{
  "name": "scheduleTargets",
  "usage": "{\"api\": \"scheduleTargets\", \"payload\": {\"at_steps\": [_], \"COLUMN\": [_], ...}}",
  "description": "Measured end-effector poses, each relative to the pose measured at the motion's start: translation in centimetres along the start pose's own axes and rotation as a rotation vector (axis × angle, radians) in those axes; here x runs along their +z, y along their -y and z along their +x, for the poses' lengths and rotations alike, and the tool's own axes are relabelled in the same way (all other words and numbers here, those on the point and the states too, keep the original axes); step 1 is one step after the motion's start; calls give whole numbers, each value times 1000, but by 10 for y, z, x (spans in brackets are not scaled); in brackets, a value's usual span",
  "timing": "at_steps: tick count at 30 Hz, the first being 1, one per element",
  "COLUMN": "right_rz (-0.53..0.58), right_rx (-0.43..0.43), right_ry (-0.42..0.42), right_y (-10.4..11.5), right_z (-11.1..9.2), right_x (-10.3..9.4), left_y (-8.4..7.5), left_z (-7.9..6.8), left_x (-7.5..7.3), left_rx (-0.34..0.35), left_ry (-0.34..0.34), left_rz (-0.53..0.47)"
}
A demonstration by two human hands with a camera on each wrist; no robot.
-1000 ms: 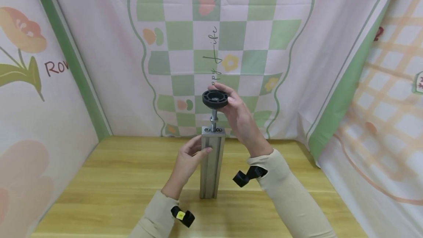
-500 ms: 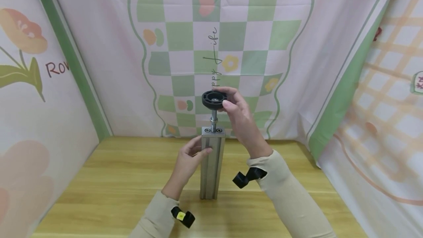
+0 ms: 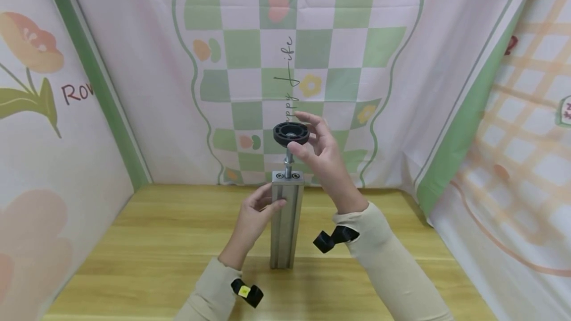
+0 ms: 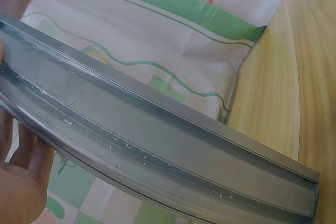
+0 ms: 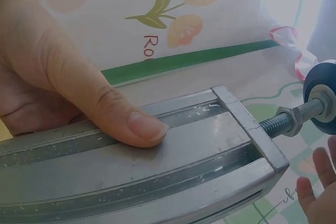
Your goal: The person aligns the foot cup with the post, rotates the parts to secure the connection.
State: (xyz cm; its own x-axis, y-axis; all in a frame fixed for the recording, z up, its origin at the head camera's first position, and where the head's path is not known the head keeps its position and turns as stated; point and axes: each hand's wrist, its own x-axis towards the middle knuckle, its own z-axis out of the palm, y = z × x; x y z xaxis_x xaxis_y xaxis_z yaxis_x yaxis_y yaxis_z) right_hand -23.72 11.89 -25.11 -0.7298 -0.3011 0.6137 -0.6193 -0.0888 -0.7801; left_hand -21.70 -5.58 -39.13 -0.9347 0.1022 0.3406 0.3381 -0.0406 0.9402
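Note:
A grey slotted aluminium profile (image 3: 285, 222) stands upright on the table, a levelling foot with a black round pad (image 3: 291, 134) on top. Its threaded stem (image 5: 275, 124) with a hex nut (image 5: 290, 121) enters the profile's end plate (image 3: 287, 178). My left hand (image 3: 254, 217) grips the profile just below its top, thumb across the near face and fingers behind. Beside the black pad is my right hand (image 3: 327, 157), fingers spread and loosely bent. Its thumb overlaps the pad's lower rim in the head view; the right wrist view shows its fingertips just off the pad.
The wood-grain table (image 3: 156, 241) extends around the profile's foot. Printed cloth (image 3: 250, 48) hangs behind it, with more cloth at both sides. Black straps (image 3: 336, 239) sit on both wrists over light sleeves.
My right thumb has slid down and left along the pad's near rim, and the index finger has lifted away from the far side. The left hand and profile have stayed still.

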Motion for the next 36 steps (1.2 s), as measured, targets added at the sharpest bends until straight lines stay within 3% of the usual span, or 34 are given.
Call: {"api": "scheduleTargets", "payload": {"at_steps": [5, 10, 26, 36], "right_rz": [86, 195, 177, 49], "right_rx": [-27, -40, -62, -86], "right_ry": [95, 119, 97, 42], "right_y": [-2, -2, -5, -9], "right_z": [4, 5, 5, 1], "right_x": [1, 2, -1, -2], "left_y": [1, 1, 0, 1], "left_z": [0, 0, 0, 0], "left_x": [0, 0, 0, -1], "left_rx": [-17, -8, 3, 2], "left_ry": [-10, 0, 2, 12], "left_rz": [0, -7, -19, -6]}}
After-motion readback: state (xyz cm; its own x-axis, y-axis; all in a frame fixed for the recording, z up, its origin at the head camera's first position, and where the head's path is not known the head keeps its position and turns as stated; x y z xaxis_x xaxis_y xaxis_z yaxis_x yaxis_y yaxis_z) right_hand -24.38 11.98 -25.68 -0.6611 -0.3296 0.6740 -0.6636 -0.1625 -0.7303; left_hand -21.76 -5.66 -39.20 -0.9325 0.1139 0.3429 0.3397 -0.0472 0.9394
